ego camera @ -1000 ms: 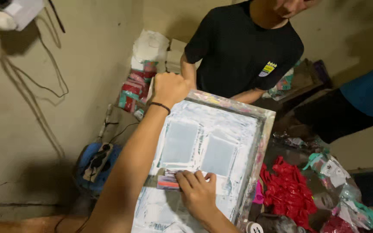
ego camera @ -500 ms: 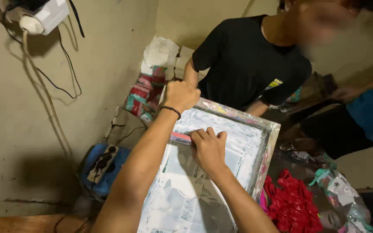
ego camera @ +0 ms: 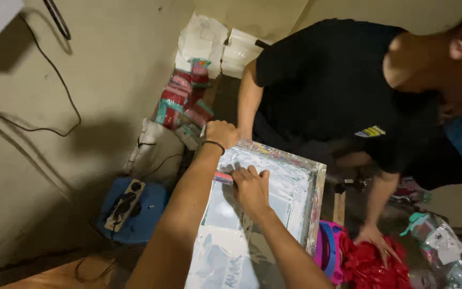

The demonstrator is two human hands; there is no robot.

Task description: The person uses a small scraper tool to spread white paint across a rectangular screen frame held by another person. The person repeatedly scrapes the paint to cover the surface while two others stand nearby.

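Screen-printing frame (ego camera: 295, 176) lies flat under both hands, long axis running from the wearer away toward the co-worker in the black shirt (ego camera: 343, 91), far end pointing up and slightly right in view. Left hand (ego camera: 222, 134) is closed over the frame's far-left corner, fingers wrapped on the rim, black wristband (ego camera: 213, 144) just behind it. Right hand (ego camera: 251, 185) sits on the mesh a little nearer the wearer and inside the left one, fingers curled down on a squeegee (ego camera: 223, 177); only a red-blue strip of it shows to the left of the fingers, so grip tightness cannot tell exactly. Squeegee's long axis lies crosswise to the frame's, roughly left-right, near the far end of the mesh, so most of the mesh stretches back toward the wearer. Right hand is the nearer one to the squeegee; left only steadies the frame. Right of the hands, past the frame rim, red bags (ego camera: 372, 265) with the co-worker's hand (ego camera: 372, 238) on them. Left of the hands, below, a power strip (ego camera: 124, 197) on a blue box (ego camera: 140, 219).
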